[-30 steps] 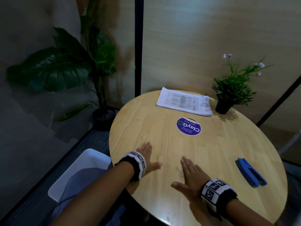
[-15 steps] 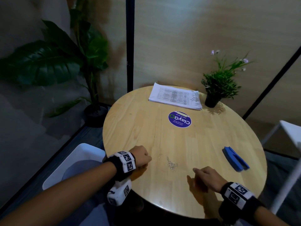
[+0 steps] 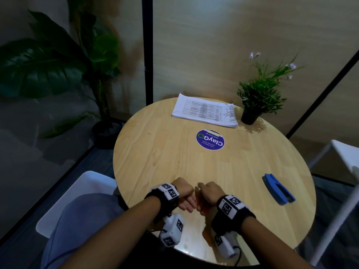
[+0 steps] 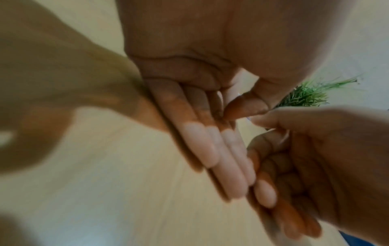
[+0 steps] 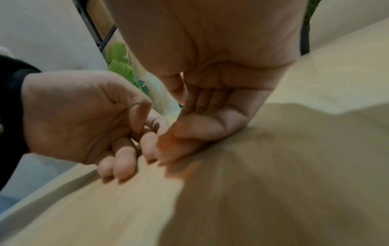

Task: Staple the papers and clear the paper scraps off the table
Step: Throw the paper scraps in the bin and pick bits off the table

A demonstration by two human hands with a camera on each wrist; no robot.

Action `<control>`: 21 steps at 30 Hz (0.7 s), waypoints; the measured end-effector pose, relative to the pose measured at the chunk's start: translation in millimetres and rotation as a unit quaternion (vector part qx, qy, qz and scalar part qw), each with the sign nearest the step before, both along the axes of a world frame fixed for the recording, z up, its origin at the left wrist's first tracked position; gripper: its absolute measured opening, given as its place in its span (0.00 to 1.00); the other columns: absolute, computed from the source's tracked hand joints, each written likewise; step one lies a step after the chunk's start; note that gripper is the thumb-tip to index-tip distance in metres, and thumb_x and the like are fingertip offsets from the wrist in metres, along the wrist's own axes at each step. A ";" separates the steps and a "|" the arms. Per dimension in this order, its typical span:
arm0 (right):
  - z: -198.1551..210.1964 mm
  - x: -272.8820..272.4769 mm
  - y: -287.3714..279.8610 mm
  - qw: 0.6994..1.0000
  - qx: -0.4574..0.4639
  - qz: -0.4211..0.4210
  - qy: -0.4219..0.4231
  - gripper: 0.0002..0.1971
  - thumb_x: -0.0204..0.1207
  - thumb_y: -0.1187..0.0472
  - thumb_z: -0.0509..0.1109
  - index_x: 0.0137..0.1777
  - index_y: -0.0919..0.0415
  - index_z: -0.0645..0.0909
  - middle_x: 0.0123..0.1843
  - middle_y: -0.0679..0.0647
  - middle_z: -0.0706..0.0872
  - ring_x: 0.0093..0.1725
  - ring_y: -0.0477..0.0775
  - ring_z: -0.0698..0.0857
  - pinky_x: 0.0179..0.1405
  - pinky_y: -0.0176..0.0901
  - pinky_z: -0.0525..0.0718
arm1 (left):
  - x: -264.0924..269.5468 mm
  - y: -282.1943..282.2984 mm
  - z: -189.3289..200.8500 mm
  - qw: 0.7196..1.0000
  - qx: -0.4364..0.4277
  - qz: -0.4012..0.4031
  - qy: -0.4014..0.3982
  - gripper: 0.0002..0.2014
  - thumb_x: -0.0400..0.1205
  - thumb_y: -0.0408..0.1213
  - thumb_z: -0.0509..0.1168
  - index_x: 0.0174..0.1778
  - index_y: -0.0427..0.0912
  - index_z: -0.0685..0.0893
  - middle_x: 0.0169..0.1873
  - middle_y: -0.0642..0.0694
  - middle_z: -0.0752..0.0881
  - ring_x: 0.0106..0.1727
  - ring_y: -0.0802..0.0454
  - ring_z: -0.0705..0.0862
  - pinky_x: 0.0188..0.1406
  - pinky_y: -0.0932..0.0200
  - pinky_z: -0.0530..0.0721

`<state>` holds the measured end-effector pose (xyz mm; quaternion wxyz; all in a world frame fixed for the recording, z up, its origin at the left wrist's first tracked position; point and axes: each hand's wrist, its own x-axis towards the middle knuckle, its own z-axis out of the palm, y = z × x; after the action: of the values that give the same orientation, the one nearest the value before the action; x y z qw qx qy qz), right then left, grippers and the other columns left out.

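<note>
Both hands meet at the near edge of the round wooden table. My left hand lies with its fingers straight along the wood and its palm cupped toward the right hand. My right hand presses its little-finger edge on the table, right against the left fingers. No paper scraps show; the spot between the hands is hidden. A stack of printed papers lies at the far side. The blue stapler sits to the right, apart from both hands.
A small potted plant stands next to the papers, and a round purple sticker marks the table's middle. White chairs stand at the left and right. A large leafy plant fills the back left.
The hands lay flat and apart, then closed into fists with small scraps between them. Now they have come together at the near edge, and the scraps no longer show.
</note>
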<state>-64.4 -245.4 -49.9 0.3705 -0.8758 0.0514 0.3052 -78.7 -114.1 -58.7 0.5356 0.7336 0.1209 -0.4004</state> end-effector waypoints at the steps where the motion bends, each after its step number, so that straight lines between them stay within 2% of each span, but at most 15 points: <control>1: -0.1 7.8 -1.9 0.999 -0.024 0.008 -0.029 0.25 0.83 0.52 0.53 0.37 0.68 0.83 0.36 0.61 0.88 0.36 0.57 0.83 0.38 0.36 0.77 | 3.1 -1.8 1.8 0.999 -0.003 0.035 -0.024 0.14 0.76 0.30 0.55 0.34 0.34 0.86 0.31 0.39 0.88 0.35 0.38 0.89 0.26 0.65 0.81; 2: -0.7 15.7 -6.3 0.997 -0.040 0.013 -0.059 0.24 0.83 0.51 0.54 0.40 0.67 0.85 0.42 0.62 0.88 0.39 0.57 0.81 0.43 0.39 0.75 | 5.5 -1.4 3.4 0.995 -0.012 0.082 -0.056 0.13 0.75 0.29 0.55 0.34 0.33 0.85 0.29 0.38 0.87 0.29 0.39 0.85 0.25 0.63 0.80; 4: 2.9 31.0 -22.7 0.995 -0.023 -0.008 -0.094 0.23 0.83 0.52 0.56 0.32 0.61 0.84 0.35 0.58 0.86 0.33 0.54 0.80 0.45 0.46 0.77 | 9.6 4.0 10.3 0.978 -0.020 0.153 -0.143 0.10 0.76 0.29 0.57 0.33 0.36 0.84 0.28 0.38 0.86 0.24 0.44 0.81 0.25 0.57 0.79; 5: 5.8 38.3 -33.2 0.993 -0.006 -0.033 -0.113 0.22 0.83 0.53 0.58 0.30 0.57 0.83 0.32 0.56 0.85 0.30 0.51 0.80 0.45 0.49 0.80 | 12.7 10.1 11.8 0.967 0.010 0.158 -0.200 0.09 0.77 0.30 0.60 0.36 0.39 0.84 0.32 0.38 0.87 0.27 0.43 0.83 0.30 0.53 0.81; 6: 7.2 46.5 -45.8 0.988 -0.003 -0.052 -0.143 0.19 0.82 0.55 0.59 0.32 0.56 0.83 0.33 0.56 0.86 0.31 0.51 0.80 0.47 0.51 0.81 | 15.3 17.8 11.8 0.956 0.068 0.128 -0.254 0.07 0.78 0.32 0.62 0.43 0.41 0.85 0.41 0.39 0.88 0.37 0.43 0.85 0.40 0.52 0.83; 7: 8.0 53.3 -57.5 0.983 -0.030 -0.053 -0.172 0.15 0.81 0.56 0.60 0.39 0.57 0.85 0.41 0.58 0.88 0.37 0.52 0.82 0.50 0.50 0.80 | 15.7 25.1 11.1 0.942 0.153 0.062 -0.292 0.11 0.80 0.36 0.62 0.55 0.41 0.84 0.54 0.39 0.85 0.52 0.43 0.85 0.54 0.54 0.81; 8: 7.9 58.2 -68.3 0.977 -0.076 -0.041 -0.193 0.13 0.81 0.55 0.60 0.48 0.59 0.85 0.51 0.60 0.87 0.46 0.54 0.83 0.53 0.48 0.78 | 15.2 31.1 7.3 0.920 0.243 -0.017 -0.307 0.19 0.82 0.41 0.61 0.68 0.40 0.76 0.68 0.39 0.78 0.68 0.45 0.77 0.68 0.55 0.73; 9: 6.0 59.7 -77.1 0.970 -0.139 -0.017 -0.201 0.15 0.81 0.54 0.59 0.57 0.61 0.82 0.59 0.60 0.84 0.54 0.57 0.81 0.57 0.48 0.77 | 13.0 35.8 1.7 0.897 0.311 -0.091 -0.301 0.28 0.83 0.47 0.58 0.78 0.39 0.65 0.78 0.42 0.66 0.79 0.46 0.64 0.77 0.53 0.63; 10: 3.1 58.1 -84.0 0.958 -0.203 0.020 -0.201 0.18 0.81 0.50 0.58 0.62 0.60 0.78 0.65 0.59 0.80 0.61 0.58 0.79 0.63 0.50 0.75 | 9.8 38.7 -4.7 0.878 0.355 -0.148 -0.285 0.34 0.84 0.52 0.54 0.82 0.39 0.54 0.84 0.45 0.53 0.84 0.47 0.51 0.82 0.48 0.52; 12: -6.9 47.0 -89.5 0.928 -0.308 0.115 -0.174 0.28 0.80 0.41 0.53 0.73 0.59 0.68 0.78 0.57 0.67 0.74 0.60 0.69 0.76 0.59 0.64 | 2.5 40.4 -18.6 0.861 0.388 -0.224 -0.241 0.40 0.83 0.61 0.47 0.83 0.41 0.40 0.83 0.49 0.35 0.84 0.48 0.35 0.82 0.40 0.40; 13: -11.3 39.0 -88.9 0.912 -0.345 0.162 -0.154 0.36 0.79 0.37 0.50 0.80 0.60 0.57 0.84 0.57 0.55 0.81 0.61 0.59 0.79 0.62 0.54 | -0.3 40.8 -24.7 0.857 0.390 -0.247 -0.229 0.43 0.82 0.64 0.46 0.83 0.41 0.36 0.82 0.49 0.31 0.84 0.48 0.33 0.82 0.39 0.37; 15: -19.8 25.3 -83.1 0.895 -0.365 0.219 -0.134 0.46 0.76 0.29 0.43 0.83 0.61 0.38 0.85 0.56 0.37 0.85 0.58 0.42 0.81 0.63 0.42 | -5.0 39.1 -32.1 0.847 0.392 -0.268 -0.240 0.46 0.79 0.67 0.45 0.82 0.41 0.32 0.80 0.49 0.28 0.83 0.50 0.30 0.81 0.40 0.34; 18: -23.3 7.7 -66.2 0.890 -0.327 0.283 -0.144 0.57 0.60 0.21 0.30 0.82 0.61 0.33 0.83 0.54 0.32 0.84 0.55 0.37 0.80 0.63 0.38 | -11.3 26.6 -34.7 0.836 0.366 -0.298 -0.280 0.47 0.78 0.69 0.43 0.81 0.42 0.31 0.80 0.49 0.28 0.82 0.54 0.30 0.81 0.44 0.33; 20: -18.3 0.3 -54.4 0.876 -0.295 0.354 -0.142 0.62 0.50 0.20 0.24 0.82 0.61 0.34 0.84 0.53 0.32 0.84 0.55 0.36 0.80 0.63 0.38 | -11.9 15.0 -33.2 0.830 0.345 -0.327 -0.293 0.47 0.77 0.71 0.41 0.81 0.43 0.31 0.81 0.49 0.29 0.83 0.54 0.32 0.82 0.45 0.34; 21: -16.0 1.5 -51.9 0.869 -0.285 0.381 -0.139 0.63 0.49 0.20 0.22 0.82 0.60 0.35 0.84 0.53 0.32 0.84 0.55 0.36 0.80 0.63 0.38 | -8.8 11.6 -31.2 0.830 0.338 -0.330 -0.295 0.48 0.76 0.72 0.40 0.81 0.43 0.31 0.80 0.50 0.29 0.83 0.54 0.32 0.82 0.45 0.35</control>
<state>-62.9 -297.3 -65.9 -0.0365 -0.9281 -0.2535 0.2702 -87.5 -102.5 -89.9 0.1000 0.9484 -0.1644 -0.2518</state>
